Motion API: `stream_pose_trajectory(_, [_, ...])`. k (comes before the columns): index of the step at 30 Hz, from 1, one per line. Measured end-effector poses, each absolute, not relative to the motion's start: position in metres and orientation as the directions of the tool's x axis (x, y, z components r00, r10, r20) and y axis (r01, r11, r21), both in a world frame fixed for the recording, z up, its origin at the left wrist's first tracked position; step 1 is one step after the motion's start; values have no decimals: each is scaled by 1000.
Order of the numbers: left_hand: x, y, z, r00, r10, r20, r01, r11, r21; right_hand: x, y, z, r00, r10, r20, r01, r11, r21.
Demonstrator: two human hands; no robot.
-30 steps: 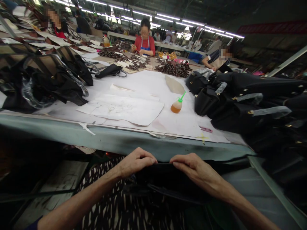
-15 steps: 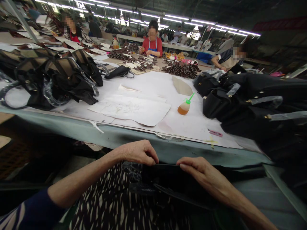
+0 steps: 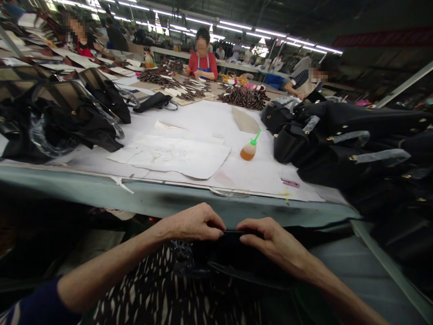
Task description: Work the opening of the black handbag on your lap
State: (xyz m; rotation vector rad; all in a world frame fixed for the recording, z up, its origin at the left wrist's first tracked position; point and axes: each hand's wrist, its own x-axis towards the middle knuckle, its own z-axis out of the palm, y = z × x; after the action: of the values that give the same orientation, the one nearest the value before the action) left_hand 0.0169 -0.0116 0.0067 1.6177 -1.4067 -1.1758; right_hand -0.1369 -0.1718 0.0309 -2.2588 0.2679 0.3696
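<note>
We see the left hand (image 3: pixel 196 223) and right hand (image 3: pixel 275 239), fingers pinched narrowly on the top edge of a black item (image 3: pixel 245 259), perhaps a bag though too dark to tell, over patterned cloth (image 3: pixel 152 284) before the desk (image 3: pixel 81 181), apparently holding that edge straight.

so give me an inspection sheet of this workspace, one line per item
surface: table covered in white sheeting, blue-green front edge
things in hand: black item at the lap, mostly in shadow
clutter: black bags piled right, more dark bags left; amber-liquid bottle with green nozzle; pink tool near the front edge; dark strips farther back
hands: left hand pinches the black item's upper edge; right hand at the same edge, grip firmness unclear
cables: nothing seen
surroundings: person in red across the table, others around; ceiling lights on
</note>
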Motion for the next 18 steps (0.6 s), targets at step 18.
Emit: stream_pose_trajectory(18, [7, -32, -10, 78, -975, -208, -370, -222, 902, -130, -181, 20, 942, -129, -310, -323, -598, -734])
